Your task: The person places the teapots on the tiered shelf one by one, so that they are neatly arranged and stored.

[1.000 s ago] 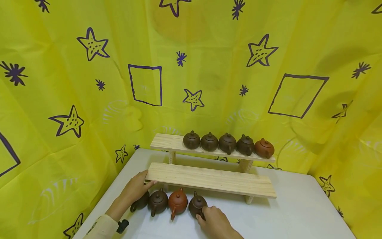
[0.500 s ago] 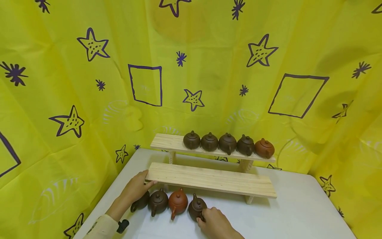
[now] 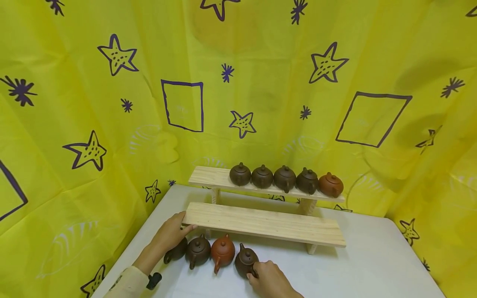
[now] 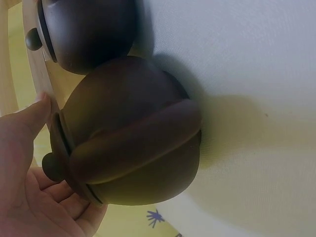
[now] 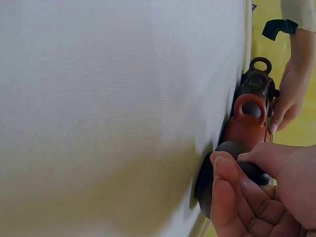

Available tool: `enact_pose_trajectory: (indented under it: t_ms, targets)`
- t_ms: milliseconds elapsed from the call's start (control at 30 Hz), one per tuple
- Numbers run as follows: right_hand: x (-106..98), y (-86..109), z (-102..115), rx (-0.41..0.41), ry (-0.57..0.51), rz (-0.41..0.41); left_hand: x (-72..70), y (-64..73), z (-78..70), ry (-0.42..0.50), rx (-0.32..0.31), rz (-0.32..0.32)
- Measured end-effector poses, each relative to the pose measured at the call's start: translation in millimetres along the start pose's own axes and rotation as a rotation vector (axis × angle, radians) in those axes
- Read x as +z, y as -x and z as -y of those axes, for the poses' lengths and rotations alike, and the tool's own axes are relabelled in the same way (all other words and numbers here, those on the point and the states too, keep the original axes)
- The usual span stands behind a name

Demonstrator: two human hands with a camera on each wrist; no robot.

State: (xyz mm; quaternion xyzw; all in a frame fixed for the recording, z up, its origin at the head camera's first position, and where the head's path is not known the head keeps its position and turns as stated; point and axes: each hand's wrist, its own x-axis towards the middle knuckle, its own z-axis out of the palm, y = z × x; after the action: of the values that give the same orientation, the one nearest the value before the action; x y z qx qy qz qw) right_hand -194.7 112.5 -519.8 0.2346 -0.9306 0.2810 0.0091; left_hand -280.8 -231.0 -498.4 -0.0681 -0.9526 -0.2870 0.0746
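Observation:
My right hand (image 3: 271, 278) pinches the handle of a dark brown teapot (image 3: 246, 260), which is upright on the white table with its spout angled toward the back left. In the right wrist view, thumb and fingertips of the right hand (image 5: 266, 192) meet at that handle and cover much of the pot. My left hand (image 3: 167, 236) grips the left end of the lower wooden shelf (image 3: 261, 223), thumb along its front edge. Below that hand sits another dark teapot (image 4: 133, 128), partly hidden by it in the head view. Beside it stand a dark teapot (image 3: 198, 251) and a reddish-brown teapot (image 3: 222, 251).
On the upper wooden shelf (image 3: 208, 176) several dark teapots (image 3: 285, 179) and one reddish-brown teapot (image 3: 331, 185) stand in a row toward the right. A yellow curtain (image 3: 261, 95) with drawn stars encloses the back and sides of the table (image 3: 365, 256).
My right hand has swung the dark teapot's handle slightly right and toward me, so its spout now points further left. The left hand stays on the shelf end.

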Motion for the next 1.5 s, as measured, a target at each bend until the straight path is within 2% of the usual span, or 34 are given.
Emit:
enact_pose_trajectory:
  t_ms: [367,533,733,933,1300,1500]
  targets:
    - [-9,2.1,4,-0.015,0.002,-0.005,0.4,-1.0,1.4,-0.002,-0.001,0.004]
    - [-22,2.2,13,-0.053,-0.015,-0.011,0.4,-0.6,0.9,-0.001,-0.003,0.007]
    - [-44,-6.0,31,-0.059,-0.112,-0.001,-0.5,0.7,0.4,-0.005,0.001,0.003]
    - [-62,-26.8,52,-0.081,-0.094,-0.072,-1.0,0.9,0.5,-0.017,0.015,-0.008]
    - [-78,-80.6,83,-0.113,0.051,-0.195,-0.6,2.2,1.8,-0.005,0.002,-0.003]
    - [-82,-107.4,96,-0.1,0.057,-0.196,1.2,1.0,2.2,0.014,0.002,-0.01]
